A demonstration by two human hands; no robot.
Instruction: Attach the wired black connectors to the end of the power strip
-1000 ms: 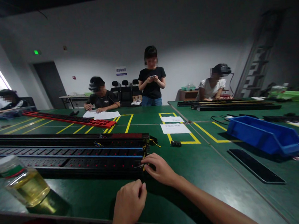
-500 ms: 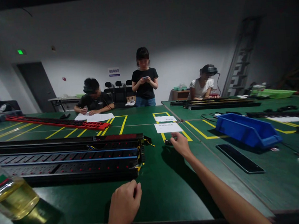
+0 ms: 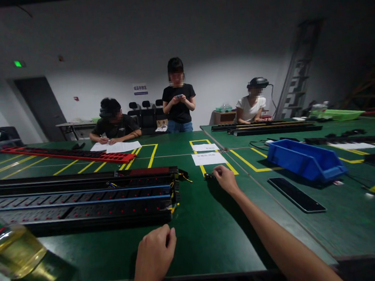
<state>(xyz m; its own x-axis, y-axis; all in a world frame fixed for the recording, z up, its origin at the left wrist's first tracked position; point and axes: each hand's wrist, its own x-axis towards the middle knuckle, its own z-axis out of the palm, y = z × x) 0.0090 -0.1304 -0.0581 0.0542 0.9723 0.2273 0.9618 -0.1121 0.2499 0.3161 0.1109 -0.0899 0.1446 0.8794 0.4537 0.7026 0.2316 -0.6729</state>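
My right hand (image 3: 225,179) reaches forward over the green table, its thumb and fingers pinched together at the right end of a small black part (image 3: 208,176). That part lies low by the yellow tape, and the fingers partly cover it; its kind is too small to make out. Near the table's front edge, my left hand (image 3: 156,251) rests with fingers curled in and the thumb against them. Nothing shows in it. Beyond it to the left lie long black power strips (image 3: 81,208) with red dots, blue edging and yellow wires at their ends.
A bottle of yellow liquid (image 3: 15,250) stands at the front left. Right of my arm are a dark phone (image 3: 297,195) and a blue bin (image 3: 305,160). White paper labels (image 3: 209,158) lie ahead. Several people are around the far side, one writing on paper sheets (image 3: 117,146).
The view has shifted slightly, so everything sits a little further left. My right hand stays at the small black part, and my left hand has hardly moved.
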